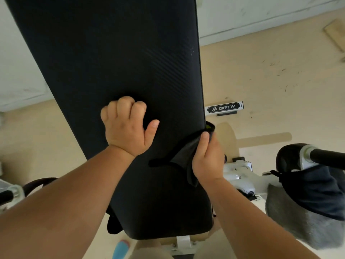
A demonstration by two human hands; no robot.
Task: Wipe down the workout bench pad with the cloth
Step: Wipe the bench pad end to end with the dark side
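Observation:
A long black workout bench pad (115,53) runs from the top of the view down to a separate black seat pad (164,206) near me. My left hand (127,126) rests on the back pad as a loose fist, thumb out, holding nothing I can see. My right hand (207,157) presses a dark cloth (184,154) against the right edge of the pad, just above the gap between the two pads. Part of the cloth folds around the pad's edge and hangs below my palm.
The bench's white frame (240,174) shows at the right, with a branded foot bar (225,107) on the beige floor. A padded roller with a black bar (321,156) and dark and grey fabric (306,217) lie at the right. A white wall (261,15) stands behind.

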